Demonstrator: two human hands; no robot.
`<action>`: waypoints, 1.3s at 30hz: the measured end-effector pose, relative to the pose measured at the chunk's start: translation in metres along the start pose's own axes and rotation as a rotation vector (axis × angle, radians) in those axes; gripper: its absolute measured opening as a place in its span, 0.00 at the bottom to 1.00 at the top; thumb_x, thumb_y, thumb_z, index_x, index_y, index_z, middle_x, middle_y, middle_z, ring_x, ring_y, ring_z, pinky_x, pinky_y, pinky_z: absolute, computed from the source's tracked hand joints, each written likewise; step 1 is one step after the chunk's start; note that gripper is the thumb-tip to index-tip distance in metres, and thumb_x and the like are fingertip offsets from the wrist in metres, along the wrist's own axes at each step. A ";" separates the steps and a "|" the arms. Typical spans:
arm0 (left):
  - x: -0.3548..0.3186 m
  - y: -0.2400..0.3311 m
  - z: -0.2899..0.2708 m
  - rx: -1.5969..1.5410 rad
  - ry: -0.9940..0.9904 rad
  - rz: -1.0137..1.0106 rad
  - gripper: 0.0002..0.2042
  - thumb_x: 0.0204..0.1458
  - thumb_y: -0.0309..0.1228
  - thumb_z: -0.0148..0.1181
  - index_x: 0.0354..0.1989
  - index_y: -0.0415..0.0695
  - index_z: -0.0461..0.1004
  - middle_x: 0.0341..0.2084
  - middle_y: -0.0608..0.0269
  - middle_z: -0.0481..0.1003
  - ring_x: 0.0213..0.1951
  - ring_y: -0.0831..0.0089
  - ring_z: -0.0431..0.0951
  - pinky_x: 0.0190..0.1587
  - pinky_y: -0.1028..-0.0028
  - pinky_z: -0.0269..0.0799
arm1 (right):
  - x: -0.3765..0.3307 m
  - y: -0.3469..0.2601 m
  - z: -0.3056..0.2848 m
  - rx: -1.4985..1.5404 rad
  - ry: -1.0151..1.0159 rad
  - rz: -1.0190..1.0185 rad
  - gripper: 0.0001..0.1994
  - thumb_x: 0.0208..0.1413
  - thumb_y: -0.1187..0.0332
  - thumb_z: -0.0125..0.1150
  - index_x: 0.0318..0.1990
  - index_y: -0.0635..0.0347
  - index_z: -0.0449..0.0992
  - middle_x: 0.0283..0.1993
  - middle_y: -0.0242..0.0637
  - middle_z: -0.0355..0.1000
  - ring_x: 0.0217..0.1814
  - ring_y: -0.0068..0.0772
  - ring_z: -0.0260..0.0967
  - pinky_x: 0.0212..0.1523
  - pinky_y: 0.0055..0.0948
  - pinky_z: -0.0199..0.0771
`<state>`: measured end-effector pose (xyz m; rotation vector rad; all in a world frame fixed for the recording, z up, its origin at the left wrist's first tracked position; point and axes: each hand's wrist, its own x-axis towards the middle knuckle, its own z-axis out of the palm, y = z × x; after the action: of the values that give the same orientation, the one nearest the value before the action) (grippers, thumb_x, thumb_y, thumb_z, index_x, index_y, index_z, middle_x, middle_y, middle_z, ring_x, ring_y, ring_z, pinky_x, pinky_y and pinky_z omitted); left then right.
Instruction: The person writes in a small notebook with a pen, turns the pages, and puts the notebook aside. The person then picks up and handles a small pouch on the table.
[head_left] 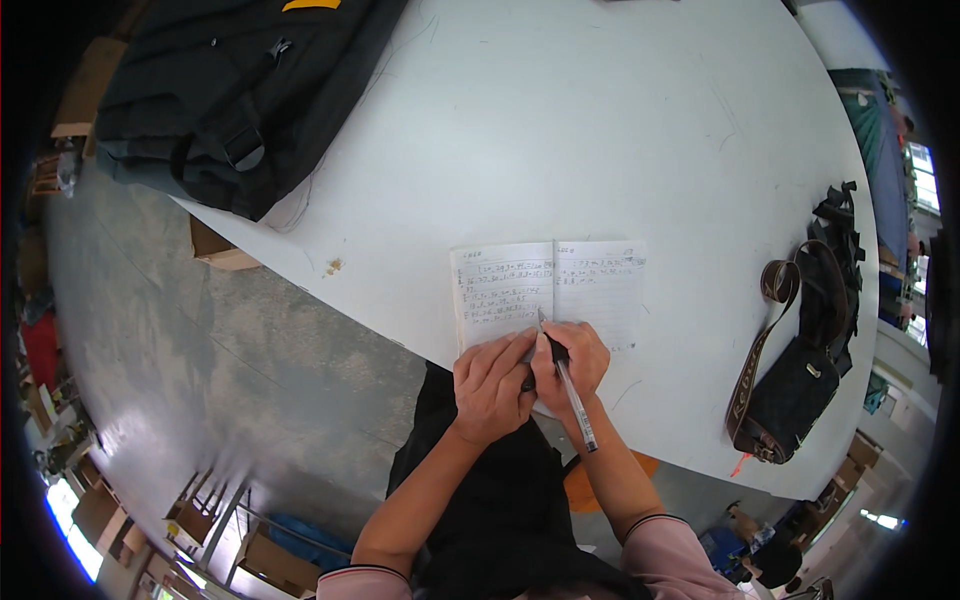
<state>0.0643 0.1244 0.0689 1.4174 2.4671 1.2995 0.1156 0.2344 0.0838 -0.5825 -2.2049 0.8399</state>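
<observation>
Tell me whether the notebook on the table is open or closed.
Open. The notebook lies flat on the white table, two handwritten pages spread either side of its centre fold; the right hand holds a pen over it.

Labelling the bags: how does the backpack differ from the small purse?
The backpack is large, plain black and overhangs the table's far-left edge. The purse is small, dark and patterned, with a brown strap, and lies at the right edge. Both are dark bags, away from both hands.
</observation>
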 end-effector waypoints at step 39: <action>-0.002 -0.001 0.003 0.021 0.035 -0.002 0.06 0.47 0.30 0.54 0.34 0.46 0.70 0.45 0.63 0.74 0.46 0.70 0.73 0.48 0.69 0.63 | 0.000 -0.003 -0.001 -0.082 -0.080 0.068 0.06 0.46 0.75 0.59 0.33 0.64 0.71 0.25 0.40 0.71 0.20 0.35 0.64 0.22 0.28 0.65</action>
<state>0.0659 0.1251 0.0657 1.4082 2.5110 1.3125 0.1163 0.2327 0.0864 -0.6775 -2.3125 0.8234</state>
